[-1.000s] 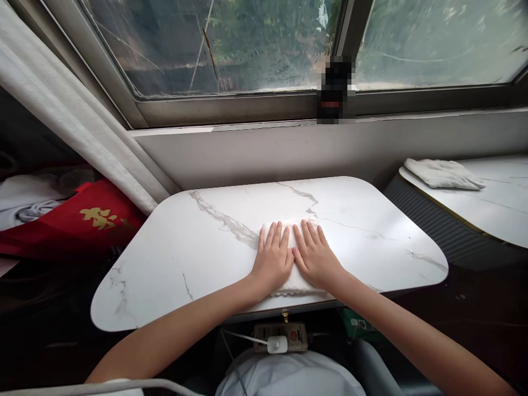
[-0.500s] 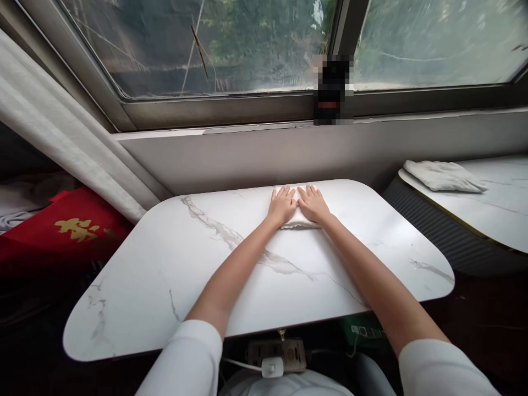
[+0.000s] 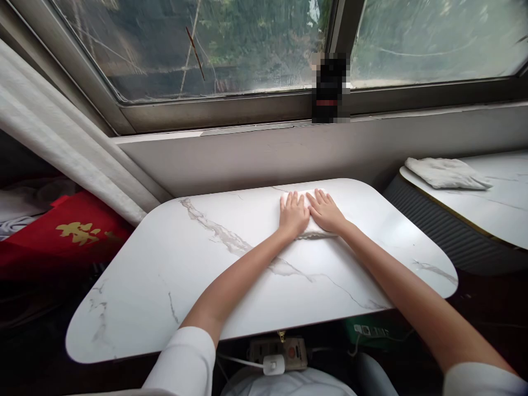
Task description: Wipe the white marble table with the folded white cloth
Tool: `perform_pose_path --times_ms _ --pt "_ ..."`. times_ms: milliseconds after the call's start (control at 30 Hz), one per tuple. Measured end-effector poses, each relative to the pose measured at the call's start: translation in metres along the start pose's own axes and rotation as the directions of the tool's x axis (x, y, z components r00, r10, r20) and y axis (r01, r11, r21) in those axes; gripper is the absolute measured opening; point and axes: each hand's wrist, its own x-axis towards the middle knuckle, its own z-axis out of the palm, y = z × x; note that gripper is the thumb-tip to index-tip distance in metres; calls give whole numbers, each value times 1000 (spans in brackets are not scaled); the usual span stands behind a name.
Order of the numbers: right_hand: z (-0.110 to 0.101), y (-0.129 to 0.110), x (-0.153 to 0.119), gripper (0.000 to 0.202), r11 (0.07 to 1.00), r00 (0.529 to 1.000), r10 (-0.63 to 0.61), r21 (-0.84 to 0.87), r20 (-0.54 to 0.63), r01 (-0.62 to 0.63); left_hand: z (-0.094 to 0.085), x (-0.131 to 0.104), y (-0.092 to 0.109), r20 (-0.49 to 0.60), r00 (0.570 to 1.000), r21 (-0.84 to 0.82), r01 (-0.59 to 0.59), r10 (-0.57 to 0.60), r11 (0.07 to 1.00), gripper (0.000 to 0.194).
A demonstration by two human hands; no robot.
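Near the far edge of a white marble-patterned tabletop [image 3: 136,286] lies a folded white cloth [image 3: 317,233]. My left hand [image 3: 294,213] rests flat on the cloth's left part, fingers stretched forward. Beside it, my right hand [image 3: 326,211] presses flat on the right part, its fingers also extended and angled toward the left hand. Both palms cover much of the cloth, leaving its near edge and a strip between the hands showing.
On a second marble-patterned table [image 3: 511,212] at the right lies another folded white cloth [image 3: 447,173]. A curtain [image 3: 70,121] hangs at the left above a red cloth [image 3: 61,236] with a gold character. Below the near edge sits a power strip [image 3: 295,352] with a white plug [image 3: 274,364].
Both hands and the white cloth under them have slid to the right and slightly nearer across the tabletop. The hands stay flat on it.
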Motion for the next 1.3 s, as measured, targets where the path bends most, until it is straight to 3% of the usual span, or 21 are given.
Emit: perform_pose_path --times_ms 100,233,333,400,567,733,833,933,1133,1300 --pt "-1 9 -47 56 999 999 -35 -13 -8 35 -2 -38 26 18 999 -11 -49 50 999 52" --pt "-2 16 -117 57 998 998 -35 -46 -47 33 -10 -87 57 128 978 -95 -154 166 984 56" --pt "-3 19 -152 57 998 996 -29 -56 -81 24 -17 -108 70 180 954 -144 -217 241 965 58" --pt "-5 22 -160 58 999 997 -6 -40 -75 3 -20 -112 75 208 941 -157 -239 268 958 58" --pt "-11 47 -129 54 992 996 86 94 30 -88 -10 -82 79 215 935 -162 -252 283 954 59" --pt "-9 82 -59 52 978 978 198 79 -64 -192 15 -6 82 168 955 -144 -223 246 964 55" --pt "-8 103 -17 52 985 985 160 73 -67 -155 28 39 86 128 977 -131 -152 169 980 54" --pt "-10 124 13 53 988 992 113 112 -55 -107 38 68 94 86 994 -126 -63 74 990 54" --pt "-11 150 29 53 969 976 210 148 -60 -199 47 91 106 64 995 -123 -67 75 990 54" --pt "-12 155 8 56 973 976 216 94 -36 -212 47 82 115 33 993 -118 -109 113 987 53"
